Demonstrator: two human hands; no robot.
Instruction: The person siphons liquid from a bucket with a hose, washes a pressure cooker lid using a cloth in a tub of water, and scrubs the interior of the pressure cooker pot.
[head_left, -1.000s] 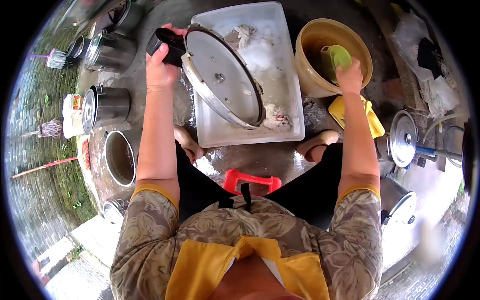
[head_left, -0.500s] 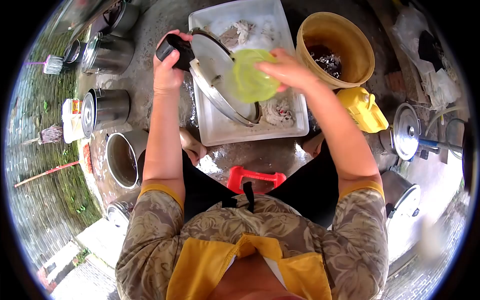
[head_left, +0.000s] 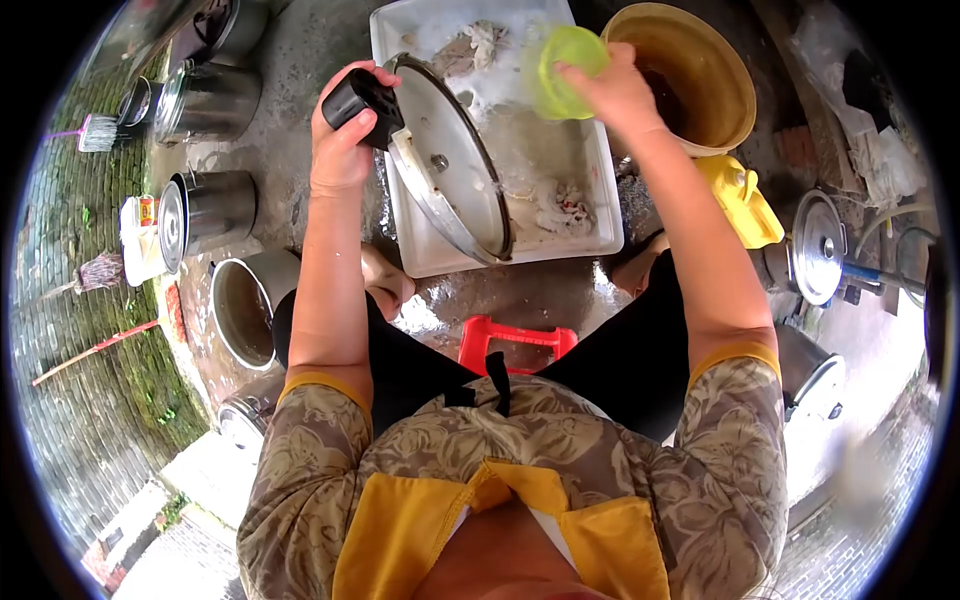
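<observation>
My left hand (head_left: pixel 340 150) is wrapped round the thick black handle (head_left: pixel 362 100) of a large round metal lid (head_left: pixel 440 120), which looks like a pressure cooker lid. The lid is tilted, its inner side facing right, over a white plastic tub (head_left: pixel 597 240). In my right hand (head_left: pixel 622 95) is a translucent yellow-green plastic bowl (head_left: pixel 572 72), smeared by motion, between the tub and a tan bucket (head_left: pixel 738 95). Foamy water and wet cloths, one a crumpled rag (head_left: pixel 565 208), lie in the tub.
A yellow jug (head_left: pixel 745 205) stands below the bucket. Close between my legs is a red plastic stool (head_left: pixel 515 342). Several metal pots line the left side, one an uncovered pot (head_left: pixel 250 310); lidded pots (head_left: pixel 818 248) stand at right. A brush (head_left: pixel 98 133) lies far left.
My right hand has moved the bowl away from the lid, up and right toward the bucket. The lid's inner face now shows more fully; my left hand keeps its grip.
</observation>
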